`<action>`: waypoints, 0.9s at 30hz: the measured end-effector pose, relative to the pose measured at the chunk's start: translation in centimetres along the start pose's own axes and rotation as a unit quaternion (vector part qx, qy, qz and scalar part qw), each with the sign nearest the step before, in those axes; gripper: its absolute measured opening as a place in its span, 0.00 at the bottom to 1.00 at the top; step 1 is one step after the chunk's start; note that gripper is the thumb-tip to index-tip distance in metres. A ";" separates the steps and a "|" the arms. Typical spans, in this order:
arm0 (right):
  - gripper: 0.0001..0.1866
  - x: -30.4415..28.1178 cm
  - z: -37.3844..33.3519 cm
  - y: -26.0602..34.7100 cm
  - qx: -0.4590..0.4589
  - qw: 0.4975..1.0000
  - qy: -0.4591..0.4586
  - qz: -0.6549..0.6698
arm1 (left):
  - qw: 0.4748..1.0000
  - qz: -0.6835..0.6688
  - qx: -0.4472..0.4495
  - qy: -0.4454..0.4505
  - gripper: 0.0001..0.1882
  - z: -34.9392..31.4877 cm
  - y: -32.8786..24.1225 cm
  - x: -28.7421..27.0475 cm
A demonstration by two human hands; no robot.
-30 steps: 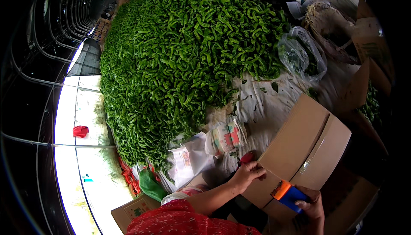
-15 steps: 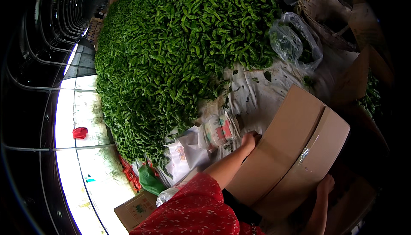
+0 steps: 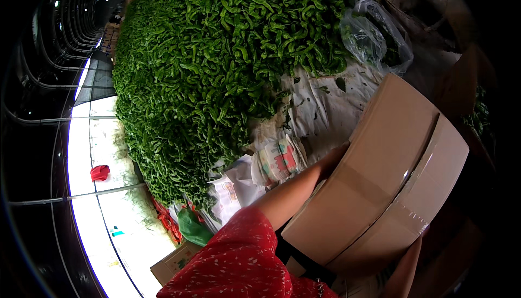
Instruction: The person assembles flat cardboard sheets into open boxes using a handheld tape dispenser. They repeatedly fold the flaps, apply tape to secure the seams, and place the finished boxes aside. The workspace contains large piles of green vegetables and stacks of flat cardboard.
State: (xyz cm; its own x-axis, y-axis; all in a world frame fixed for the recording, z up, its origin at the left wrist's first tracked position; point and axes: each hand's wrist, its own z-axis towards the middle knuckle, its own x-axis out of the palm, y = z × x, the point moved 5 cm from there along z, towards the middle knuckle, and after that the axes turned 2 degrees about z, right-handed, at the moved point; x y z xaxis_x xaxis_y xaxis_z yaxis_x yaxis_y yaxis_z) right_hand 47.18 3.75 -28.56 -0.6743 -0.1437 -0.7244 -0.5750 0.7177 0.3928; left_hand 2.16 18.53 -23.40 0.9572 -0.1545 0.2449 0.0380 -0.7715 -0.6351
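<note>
Seemingly part-taped: cardboard box (image 3: 374, 157), near right, bears jagged-ended tape (image 3: 415, 216), dark seam gap left showing. Left hand (image 3: 337, 156) against box's left side, right hand (image 3: 419, 240) mostly hidden under right edge; both grips unclear.

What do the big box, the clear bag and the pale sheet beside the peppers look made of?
Box, likely cardboard: matte brown, stiff-looking, crisp-edged. Bag, likely plastic film: glossy, see-through, crinkled. Sheet, cloth or woven plastic: dull, wrinkled; I cannot tell which.
</note>
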 end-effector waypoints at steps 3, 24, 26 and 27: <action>0.18 -1.4 -1.5 1.4 -0.009 1.000 -0.012 -0.010 | 0.994 -0.103 0.018 0.038 0.32 -4.0 -5.5 -0.1; 0.21 6.2 -21.3 6.1 0.061 0.975 0.044 -0.207 | 0.988 -0.121 -0.094 -0.010 0.32 -13.2 10.4 -7.9; 0.19 5.4 -23.7 4.1 0.035 0.973 0.020 -0.227 | 0.996 -0.033 -0.080 -0.038 0.31 -13.8 10.5 -8.2; 0.18 4.9 -24.7 4.4 0.014 0.972 0.012 -0.235 | 0.999 -0.004 -0.014 -0.048 0.29 -14.4 8.8 -7.8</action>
State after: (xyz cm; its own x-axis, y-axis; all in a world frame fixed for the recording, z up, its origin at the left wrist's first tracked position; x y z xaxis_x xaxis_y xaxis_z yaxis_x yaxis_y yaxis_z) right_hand 29.86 -10.57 -16.43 -0.3514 -0.4765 -0.8059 -0.8094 0.5872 0.0056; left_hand -9.10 4.09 -20.36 0.9799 -0.0891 0.1783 0.0397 -0.7896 -0.6124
